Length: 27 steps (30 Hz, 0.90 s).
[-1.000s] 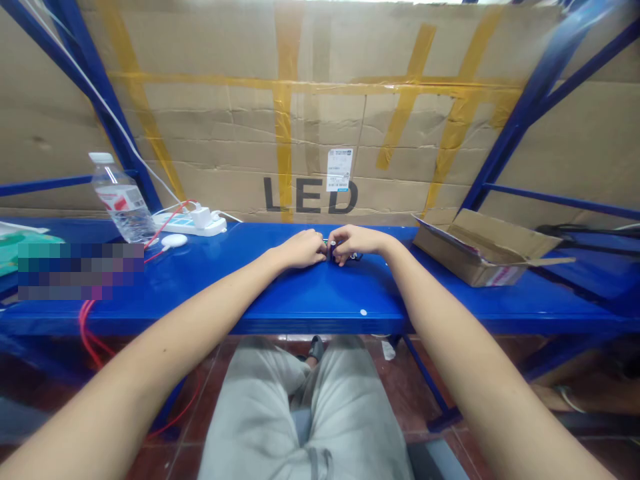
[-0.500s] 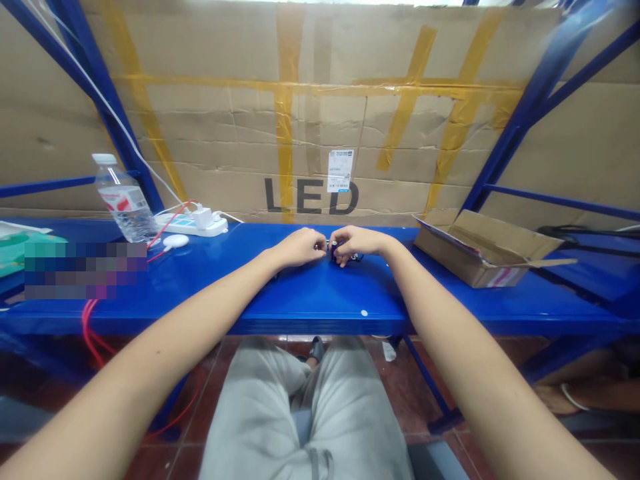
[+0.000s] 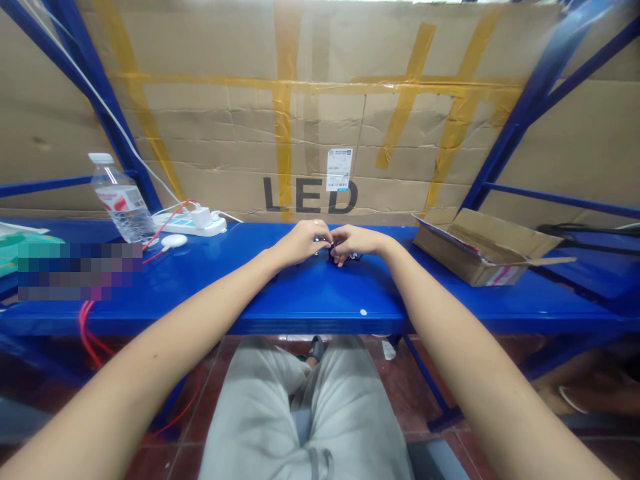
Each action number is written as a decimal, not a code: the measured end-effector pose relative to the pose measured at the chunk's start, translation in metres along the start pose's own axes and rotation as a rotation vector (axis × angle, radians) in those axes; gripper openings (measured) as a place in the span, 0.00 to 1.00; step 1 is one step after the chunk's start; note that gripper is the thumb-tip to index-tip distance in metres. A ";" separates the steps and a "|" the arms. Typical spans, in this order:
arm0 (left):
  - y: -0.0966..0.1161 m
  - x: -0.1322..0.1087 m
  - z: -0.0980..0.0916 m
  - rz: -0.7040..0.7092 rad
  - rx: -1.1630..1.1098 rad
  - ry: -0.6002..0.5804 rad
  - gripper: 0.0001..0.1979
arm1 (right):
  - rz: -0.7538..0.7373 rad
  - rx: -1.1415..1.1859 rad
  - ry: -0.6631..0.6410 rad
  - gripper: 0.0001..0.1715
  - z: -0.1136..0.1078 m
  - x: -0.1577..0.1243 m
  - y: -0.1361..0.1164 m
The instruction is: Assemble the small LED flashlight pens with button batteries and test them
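Over the blue table my left hand [image 3: 304, 241] and my right hand [image 3: 357, 240] meet, fingertips almost touching. Held in my right fingers is a small dark cylindrical-looking object [image 3: 331, 251], mostly covered by them. My left fingers are curled into a pinch at its upper left side. Whatever they grip is too small to make out. Small shiny bits show under both hands, partly hidden by the fingers.
A water bottle [image 3: 120, 200], a white power strip [image 3: 200, 221] with cables and a white round charger [image 3: 175, 241] stand left. An open cardboard box [image 3: 480, 250] sits right. A large carton [image 3: 225, 147] forms the back. Another person's arm [image 3: 590, 399] shows lower right.
My left hand has shifted slightly up and right, its fingertips now at the dark object in my right fingers. My right hand has hardly moved.
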<state>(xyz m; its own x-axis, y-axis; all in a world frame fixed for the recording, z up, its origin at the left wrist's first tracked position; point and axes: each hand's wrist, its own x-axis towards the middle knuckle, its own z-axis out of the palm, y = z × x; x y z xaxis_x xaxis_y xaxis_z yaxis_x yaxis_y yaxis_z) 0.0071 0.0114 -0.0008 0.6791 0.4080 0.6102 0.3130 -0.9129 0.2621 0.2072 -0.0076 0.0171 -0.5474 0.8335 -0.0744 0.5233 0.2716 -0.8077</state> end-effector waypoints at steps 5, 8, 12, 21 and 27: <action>-0.002 0.000 -0.002 -0.099 0.038 0.028 0.07 | -0.020 0.026 -0.022 0.12 0.000 0.003 0.003; -0.004 -0.001 -0.002 -0.149 0.031 0.017 0.06 | -0.050 0.040 -0.013 0.10 0.003 0.004 0.002; -0.008 -0.001 -0.007 -0.279 -0.114 0.064 0.05 | -0.117 0.107 0.082 0.11 0.008 0.008 0.000; -0.026 0.002 -0.030 -0.574 -0.646 0.485 0.05 | -0.194 -0.259 0.285 0.10 0.041 0.033 -0.005; -0.024 -0.001 -0.029 -0.601 -0.829 0.443 0.07 | -0.254 -0.554 0.148 0.04 0.067 0.044 -0.017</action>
<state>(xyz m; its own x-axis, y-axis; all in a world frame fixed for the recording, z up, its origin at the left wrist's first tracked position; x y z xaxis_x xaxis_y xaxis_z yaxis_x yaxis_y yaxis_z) -0.0206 0.0325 0.0141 0.2173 0.8966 0.3858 -0.1412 -0.3622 0.9213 0.1310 -0.0073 -0.0118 -0.6236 0.7572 0.1941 0.6713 0.6460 -0.3634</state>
